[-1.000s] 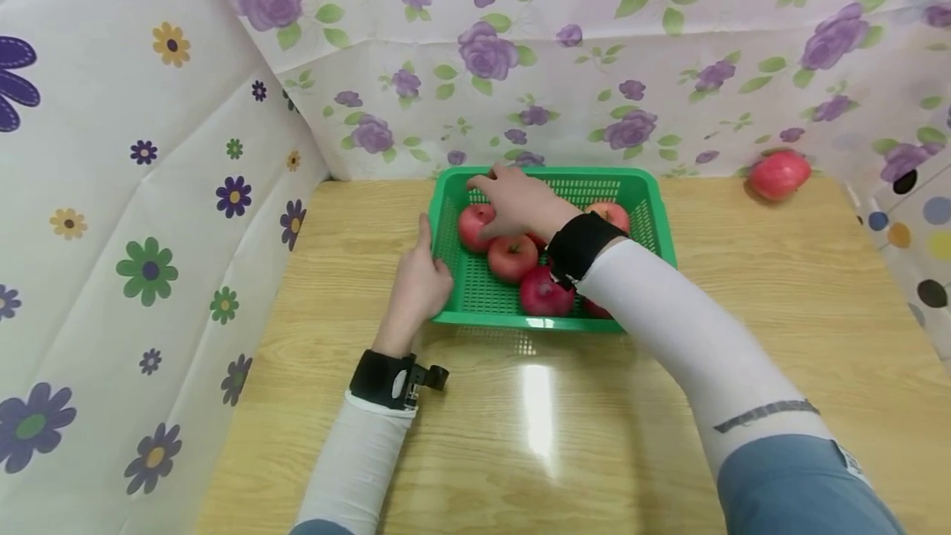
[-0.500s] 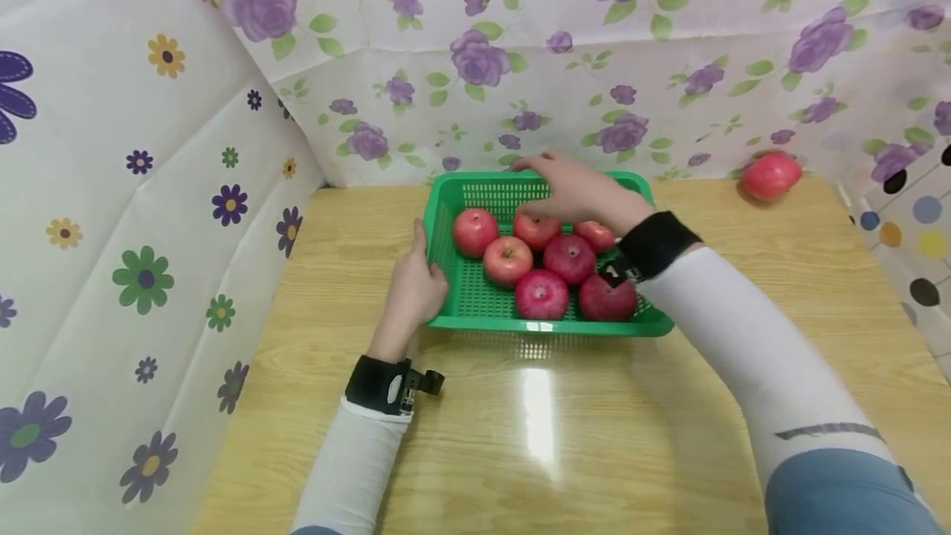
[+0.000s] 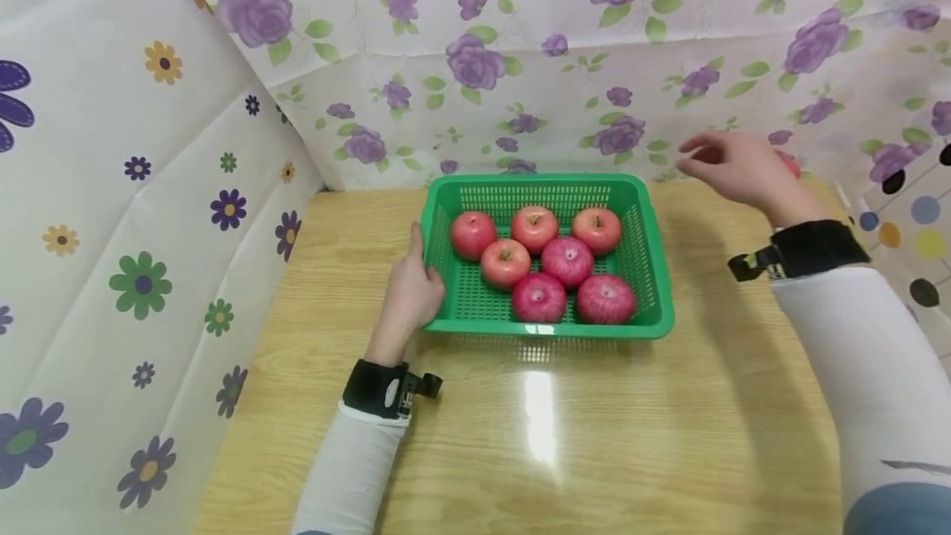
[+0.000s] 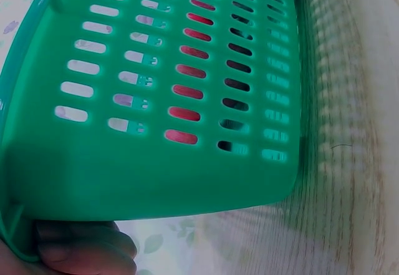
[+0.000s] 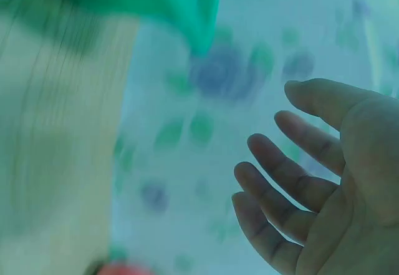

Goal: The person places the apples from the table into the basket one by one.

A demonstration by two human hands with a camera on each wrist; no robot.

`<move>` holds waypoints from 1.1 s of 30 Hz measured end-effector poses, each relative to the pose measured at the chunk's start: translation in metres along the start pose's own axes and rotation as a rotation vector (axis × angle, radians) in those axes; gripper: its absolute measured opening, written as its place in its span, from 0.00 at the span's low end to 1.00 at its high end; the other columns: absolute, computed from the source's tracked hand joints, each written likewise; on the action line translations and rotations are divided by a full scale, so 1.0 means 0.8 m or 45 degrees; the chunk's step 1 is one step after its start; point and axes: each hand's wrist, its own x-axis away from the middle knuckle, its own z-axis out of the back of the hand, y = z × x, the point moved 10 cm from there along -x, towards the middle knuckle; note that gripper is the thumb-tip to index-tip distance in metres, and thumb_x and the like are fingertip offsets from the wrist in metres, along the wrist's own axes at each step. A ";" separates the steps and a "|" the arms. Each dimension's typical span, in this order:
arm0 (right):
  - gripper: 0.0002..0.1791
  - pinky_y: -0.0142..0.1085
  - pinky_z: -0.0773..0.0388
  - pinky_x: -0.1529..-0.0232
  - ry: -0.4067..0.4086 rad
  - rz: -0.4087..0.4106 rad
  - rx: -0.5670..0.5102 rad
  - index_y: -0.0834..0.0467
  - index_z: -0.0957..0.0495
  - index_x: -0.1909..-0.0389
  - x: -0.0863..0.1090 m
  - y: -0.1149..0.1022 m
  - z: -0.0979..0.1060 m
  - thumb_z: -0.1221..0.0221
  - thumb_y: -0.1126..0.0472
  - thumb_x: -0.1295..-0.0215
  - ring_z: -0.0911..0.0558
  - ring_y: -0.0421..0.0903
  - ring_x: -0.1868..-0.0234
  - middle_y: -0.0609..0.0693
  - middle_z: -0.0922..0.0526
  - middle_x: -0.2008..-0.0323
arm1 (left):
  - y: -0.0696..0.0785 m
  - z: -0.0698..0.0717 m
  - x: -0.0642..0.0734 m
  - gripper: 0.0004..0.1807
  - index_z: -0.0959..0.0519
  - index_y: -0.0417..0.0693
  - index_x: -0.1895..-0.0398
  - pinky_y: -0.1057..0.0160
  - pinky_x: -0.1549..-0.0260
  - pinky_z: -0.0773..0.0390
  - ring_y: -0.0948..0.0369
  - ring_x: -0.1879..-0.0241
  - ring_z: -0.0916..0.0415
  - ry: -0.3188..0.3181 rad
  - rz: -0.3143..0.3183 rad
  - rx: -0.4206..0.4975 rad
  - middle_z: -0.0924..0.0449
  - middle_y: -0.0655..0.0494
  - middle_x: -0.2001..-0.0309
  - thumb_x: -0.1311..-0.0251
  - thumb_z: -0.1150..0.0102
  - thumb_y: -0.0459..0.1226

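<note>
A green plastic basket [image 3: 661,304] with slotted walls stands on the table. Inside it sit several round fruits: orange-red apples [image 3: 534,228] along the back and left, and darker magenta ones [image 3: 538,298] towards the front and right. My left hand [image 3: 413,291] grips the basket's left side, thumb up along the rim; its fingers [image 4: 93,250] curl beneath the rim in the left wrist view. My right hand [image 3: 743,172] is raised to the right of the basket, fingers loosely bent, holding nothing. Behind it a red fruit [image 3: 789,163] is mostly hidden.
The wooden table [image 3: 631,436] meets a purple-flowered sheet [image 3: 475,64] at the back. Another flowered sheet [image 3: 141,188] rises along the left, and a dotted one [image 3: 914,246] along the right. A light reflection lies on the table before the basket.
My right hand has risen off the apples and moved right, out of the basket, towards the red fruit at the back right corner. My left hand keeps its place on the basket.
</note>
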 end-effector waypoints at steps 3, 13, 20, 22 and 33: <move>0.37 0.55 0.24 0.57 0.046 -0.104 0.010 0.60 0.30 0.34 0.009 0.059 0.017 0.52 0.35 0.29 0.24 0.61 0.51 0.67 0.24 0.45 | 0.000 0.000 0.000 0.46 0.70 0.49 0.20 0.59 0.84 0.24 0.56 0.85 0.27 0.002 0.000 0.003 0.25 0.46 0.79 0.34 0.54 0.29; 0.45 0.62 0.29 0.57 0.171 -0.408 -0.031 0.71 0.37 0.38 0.050 0.193 0.037 0.48 0.34 0.34 0.31 0.69 0.49 0.75 0.31 0.45 | -0.005 -0.004 -0.001 0.47 0.70 0.51 0.20 0.60 0.84 0.23 0.57 0.86 0.26 -0.005 0.008 0.019 0.25 0.46 0.78 0.33 0.54 0.29; 0.60 0.70 0.32 0.54 0.232 -0.534 -0.010 0.71 0.49 0.28 0.050 0.236 0.031 0.43 0.28 0.43 0.38 0.73 0.44 0.79 0.41 0.39 | -0.003 -0.001 -0.001 0.47 0.70 0.51 0.20 0.60 0.85 0.24 0.57 0.86 0.28 0.003 0.000 0.005 0.25 0.47 0.80 0.33 0.54 0.29; 0.64 0.74 0.36 0.50 0.238 -0.550 -0.008 0.68 0.56 0.24 0.048 0.237 0.027 0.42 0.27 0.45 0.43 0.75 0.39 0.80 0.48 0.34 | -0.004 0.000 -0.002 0.47 0.70 0.51 0.20 0.60 0.84 0.24 0.57 0.86 0.28 0.006 0.000 0.000 0.26 0.47 0.80 0.33 0.54 0.30; 0.58 0.75 0.42 0.44 0.244 -0.523 -0.072 0.61 0.68 0.21 0.041 0.196 0.007 0.41 0.40 0.36 0.47 0.78 0.36 0.79 0.59 0.29 | 0.000 0.002 -0.001 0.45 0.65 0.44 0.20 0.60 0.86 0.27 0.56 0.88 0.30 0.016 -0.017 -0.020 0.27 0.47 0.82 0.34 0.53 0.29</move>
